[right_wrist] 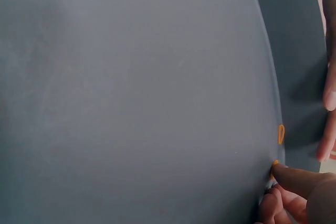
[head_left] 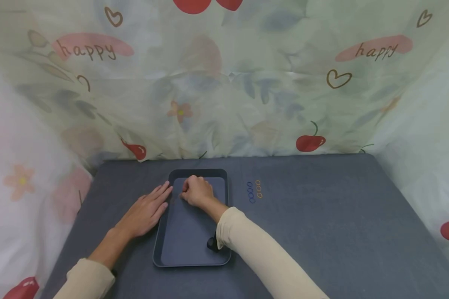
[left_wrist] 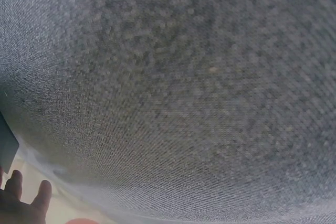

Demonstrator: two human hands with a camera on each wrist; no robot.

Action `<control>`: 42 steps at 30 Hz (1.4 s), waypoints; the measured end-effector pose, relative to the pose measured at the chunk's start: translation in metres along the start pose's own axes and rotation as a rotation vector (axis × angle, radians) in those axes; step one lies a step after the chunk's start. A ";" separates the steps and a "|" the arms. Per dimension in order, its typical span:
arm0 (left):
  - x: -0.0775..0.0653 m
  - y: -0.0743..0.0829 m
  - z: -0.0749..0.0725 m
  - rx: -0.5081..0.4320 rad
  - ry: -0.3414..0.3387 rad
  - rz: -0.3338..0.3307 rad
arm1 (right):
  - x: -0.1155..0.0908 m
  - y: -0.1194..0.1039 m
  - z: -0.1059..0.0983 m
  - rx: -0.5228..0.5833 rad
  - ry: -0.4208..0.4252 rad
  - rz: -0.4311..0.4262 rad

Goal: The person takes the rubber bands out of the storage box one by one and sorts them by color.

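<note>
A dark grey tray (head_left: 192, 249) lies on the table. My right hand (head_left: 198, 191) is inside it, near the left wall, fingers bent. In the right wrist view, its fingertips pinch a small orange rubber band (right_wrist: 275, 163), mostly covered by the finger. Close by, another orange rubber band (right_wrist: 281, 134) lies along the edge of the tray floor. My left hand (head_left: 146, 211) rests at the tray's left rim with straight fingers, holding nothing. Only its fingertips show at the left wrist view's lower corner.
Right of the tray, several blue rubber bands (head_left: 251, 195) lie in a column beside 3 orange rubber bands (head_left: 259, 188). The grey table (head_left: 321, 216) reaches a patterned curtain (head_left: 232, 116) at the back, with more cloth at both sides.
</note>
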State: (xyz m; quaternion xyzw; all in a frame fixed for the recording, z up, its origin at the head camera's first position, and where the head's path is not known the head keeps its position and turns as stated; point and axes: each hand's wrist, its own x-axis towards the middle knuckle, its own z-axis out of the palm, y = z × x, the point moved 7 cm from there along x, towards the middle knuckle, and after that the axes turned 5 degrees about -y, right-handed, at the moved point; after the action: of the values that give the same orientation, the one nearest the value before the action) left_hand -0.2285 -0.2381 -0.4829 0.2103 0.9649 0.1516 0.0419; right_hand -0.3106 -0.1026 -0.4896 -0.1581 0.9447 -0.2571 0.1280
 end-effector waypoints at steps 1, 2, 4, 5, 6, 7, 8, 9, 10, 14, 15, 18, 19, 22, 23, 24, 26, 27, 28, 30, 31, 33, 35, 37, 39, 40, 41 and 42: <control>0.000 0.000 0.000 0.000 0.000 0.001 | 0.000 0.000 0.000 0.001 0.001 -0.004; 0.000 0.000 0.000 0.001 0.000 0.002 | 0.001 0.000 0.000 -0.001 0.000 -0.007; 0.000 0.000 0.000 0.002 0.000 0.003 | 0.002 0.000 0.001 -0.004 -0.003 -0.013; 0.000 0.001 -0.001 -0.001 0.001 0.003 | 0.002 0.000 0.001 -0.007 -0.004 -0.015; 0.000 0.001 -0.001 0.000 0.001 0.004 | 0.003 -0.001 0.002 -0.011 -0.005 -0.018; 0.000 0.001 -0.001 -0.001 0.001 0.004 | 0.003 -0.001 0.002 -0.014 -0.007 -0.020; 0.000 0.001 -0.002 0.001 0.001 0.003 | 0.003 0.000 0.002 -0.016 -0.010 -0.021; 0.000 0.001 -0.002 0.000 0.002 0.003 | 0.003 0.000 0.003 -0.017 -0.012 -0.022; 0.000 0.002 -0.002 -0.001 0.001 0.003 | 0.003 0.000 0.003 -0.019 -0.015 -0.023; 0.000 0.003 -0.001 0.002 0.002 0.008 | 0.002 0.000 0.003 -0.008 -0.023 -0.027; 0.000 0.003 -0.001 0.000 0.003 0.009 | 0.001 0.000 0.002 -0.002 -0.025 -0.029; 0.000 0.004 -0.001 -0.002 0.002 0.010 | -0.001 0.001 -0.002 0.013 -0.034 -0.036; 0.000 0.004 -0.001 -0.002 0.002 0.010 | -0.002 0.001 -0.004 0.012 -0.039 -0.041; 0.000 0.004 -0.001 -0.001 0.006 0.010 | -0.005 -0.001 -0.013 0.004 -0.052 -0.059; 0.000 0.004 -0.002 -0.002 0.009 0.010 | -0.006 -0.001 -0.016 0.002 -0.054 -0.068; -0.001 0.004 -0.002 -0.001 0.012 0.009 | -0.007 -0.002 -0.020 0.002 -0.056 -0.078; -0.001 0.003 -0.001 0.001 0.017 0.010 | -0.010 -0.003 -0.029 0.000 -0.057 -0.099; -0.001 0.003 -0.001 0.004 0.016 0.010 | -0.011 -0.003 -0.033 0.004 -0.059 -0.110; -0.001 0.003 -0.001 0.004 0.016 0.010 | -0.013 -0.003 -0.037 0.007 -0.060 -0.118; -0.001 0.003 0.000 0.006 0.009 0.011 | -0.018 -0.002 -0.047 0.012 -0.062 -0.133; -0.001 0.003 0.001 0.006 0.005 0.013 | -0.020 -0.002 -0.052 0.011 -0.060 -0.136; 0.000 0.002 0.000 0.003 0.005 0.013 | -0.025 0.000 -0.063 0.014 -0.057 -0.136; 0.000 0.003 -0.001 0.003 0.012 0.016 | -0.029 0.002 -0.074 0.018 -0.050 -0.133; 0.000 0.003 -0.002 0.007 0.019 0.020 | -0.033 0.004 -0.084 0.020 -0.049 -0.128; -0.001 0.003 -0.003 0.009 0.023 0.023 | -0.035 0.007 -0.093 0.019 -0.050 -0.126; -0.001 0.003 -0.002 0.009 0.021 0.025 | -0.037 0.008 -0.097 0.019 -0.051 -0.125; -0.001 0.003 -0.002 0.009 0.019 0.028 | -0.038 0.010 -0.101 0.016 -0.052 -0.125; -0.001 0.003 -0.002 0.009 0.017 0.029 | -0.040 0.012 -0.105 0.015 -0.053 -0.127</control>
State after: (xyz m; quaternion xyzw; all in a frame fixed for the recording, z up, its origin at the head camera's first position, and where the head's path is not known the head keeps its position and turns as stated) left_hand -0.2268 -0.2363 -0.4805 0.2231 0.9628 0.1495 0.0306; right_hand -0.3104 -0.0316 -0.4019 -0.2234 0.9272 -0.2672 0.1378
